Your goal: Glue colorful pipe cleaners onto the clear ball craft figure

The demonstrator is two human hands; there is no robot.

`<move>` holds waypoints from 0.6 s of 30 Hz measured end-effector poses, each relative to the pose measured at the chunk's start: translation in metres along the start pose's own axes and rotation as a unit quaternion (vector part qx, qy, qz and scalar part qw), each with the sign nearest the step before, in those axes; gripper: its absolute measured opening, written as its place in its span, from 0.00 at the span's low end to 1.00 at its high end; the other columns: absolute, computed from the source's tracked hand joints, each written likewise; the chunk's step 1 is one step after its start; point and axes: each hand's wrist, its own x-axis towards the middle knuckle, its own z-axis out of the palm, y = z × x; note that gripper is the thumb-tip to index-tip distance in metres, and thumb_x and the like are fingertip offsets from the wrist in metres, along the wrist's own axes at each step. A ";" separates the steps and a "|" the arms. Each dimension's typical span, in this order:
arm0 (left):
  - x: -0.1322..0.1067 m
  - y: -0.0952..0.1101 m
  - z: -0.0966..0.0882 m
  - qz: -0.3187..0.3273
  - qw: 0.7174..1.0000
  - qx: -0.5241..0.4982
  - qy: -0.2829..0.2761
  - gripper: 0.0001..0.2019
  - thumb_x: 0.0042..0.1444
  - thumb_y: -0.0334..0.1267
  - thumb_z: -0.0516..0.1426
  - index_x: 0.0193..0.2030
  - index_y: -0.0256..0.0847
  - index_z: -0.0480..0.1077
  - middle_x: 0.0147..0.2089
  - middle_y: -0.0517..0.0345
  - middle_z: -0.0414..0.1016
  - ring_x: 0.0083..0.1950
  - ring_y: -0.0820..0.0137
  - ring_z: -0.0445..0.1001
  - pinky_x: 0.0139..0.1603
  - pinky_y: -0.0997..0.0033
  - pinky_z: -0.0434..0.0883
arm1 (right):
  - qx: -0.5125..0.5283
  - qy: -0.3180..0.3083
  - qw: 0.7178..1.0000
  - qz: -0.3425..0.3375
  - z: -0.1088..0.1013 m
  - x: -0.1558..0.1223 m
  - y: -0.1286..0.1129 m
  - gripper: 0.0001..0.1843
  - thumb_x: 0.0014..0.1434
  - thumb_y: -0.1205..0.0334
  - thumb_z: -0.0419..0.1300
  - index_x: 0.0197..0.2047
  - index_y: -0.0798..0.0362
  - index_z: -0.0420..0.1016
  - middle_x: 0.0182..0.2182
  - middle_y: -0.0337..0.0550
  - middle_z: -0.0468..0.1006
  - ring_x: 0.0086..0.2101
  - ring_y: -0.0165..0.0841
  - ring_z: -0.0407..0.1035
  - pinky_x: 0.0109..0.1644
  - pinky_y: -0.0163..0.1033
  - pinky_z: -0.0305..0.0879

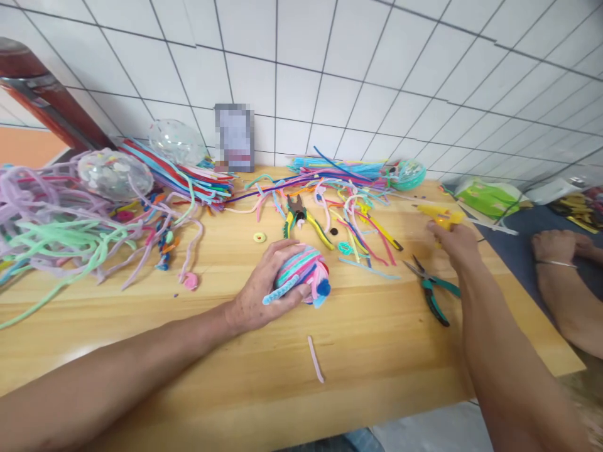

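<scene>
My left hand [258, 292] is wrapped round a ball of striped pipe cleaners [301, 267] in pink, blue and teal, resting at the middle of the table. A light blue strand and a dark blue tuft stick out of it. Off to the right, my right hand [460, 242] grips a yellow glue gun [441, 216], its nozzle pointing left. Below that hand lie teal-handled needle-nose pliers [429, 295], partly hidden by my forearm. Nearer to me is a short pale pink pipe cleaner piece [316, 359]. Yellow-and-green pliers [300, 216] lie open behind the ball.
Loose pipe cleaners [61, 220] heap up on the left, with bundles [336, 168] along the tiled wall. Clear balloon-like balls [115, 174], a propped phone [234, 138] and a yellow-handled cutter [384, 232] are around. Another person's arm [568, 282] rests at the right, beyond the table edge.
</scene>
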 end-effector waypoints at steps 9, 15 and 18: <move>0.002 -0.006 0.007 0.034 0.999 0.000 0.042 0.34 0.71 0.47 0.66 0.78 0.48 0.61 0.70 0.39 0.73 0.74 0.49 0.72 0.74 0.39 0.74 | 0.282 -0.170 0.936 -0.122 -0.024 -0.103 -0.075 0.19 0.50 0.43 0.77 0.40 0.47 0.87 0.40 0.47 0.89 0.34 0.39 0.82 0.41 0.45 0.84; 0.004 -0.007 0.005 0.042 0.998 -0.011 0.039 0.34 0.70 0.50 0.66 0.78 0.47 0.62 0.69 0.38 0.72 0.74 0.49 0.72 0.74 0.40 0.74 | 0.121 -0.318 0.920 -0.195 -0.035 -0.137 -0.096 0.23 0.50 0.33 0.74 0.36 0.43 0.91 0.34 0.45 0.90 0.34 0.47 0.86 0.38 0.48 0.88; 0.005 -0.006 0.005 0.047 0.998 -0.014 0.037 0.34 0.71 0.49 0.66 0.77 0.46 0.62 0.69 0.39 0.73 0.73 0.50 0.72 0.74 0.42 0.74 | 0.054 -0.324 0.921 -0.209 -0.038 -0.137 -0.098 0.25 0.53 0.30 0.70 0.39 0.41 0.92 0.38 0.43 0.92 0.37 0.49 0.88 0.39 0.49 0.88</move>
